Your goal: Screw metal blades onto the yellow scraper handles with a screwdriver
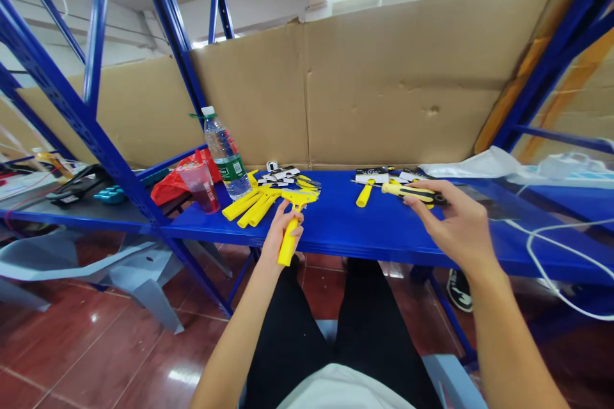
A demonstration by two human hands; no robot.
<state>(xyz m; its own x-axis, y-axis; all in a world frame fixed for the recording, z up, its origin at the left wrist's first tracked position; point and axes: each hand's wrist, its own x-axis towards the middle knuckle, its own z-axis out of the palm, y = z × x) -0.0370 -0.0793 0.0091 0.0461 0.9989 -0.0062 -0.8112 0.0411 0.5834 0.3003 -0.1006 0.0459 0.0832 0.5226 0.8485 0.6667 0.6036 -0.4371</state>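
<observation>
I find the left hand (278, 230) closed around a yellow T-shaped tool (288, 243), crosspiece beyond the grip; well apart rightward, the right hand (459, 218) grips a yellow-and-black handle (407, 192).

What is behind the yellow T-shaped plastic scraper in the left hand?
Behind the yellow scraper, black-and-white printed cards and small yellow pieces lie on the glossy blue table. Whatever its head and the left hand cover cannot be seen.
</observation>
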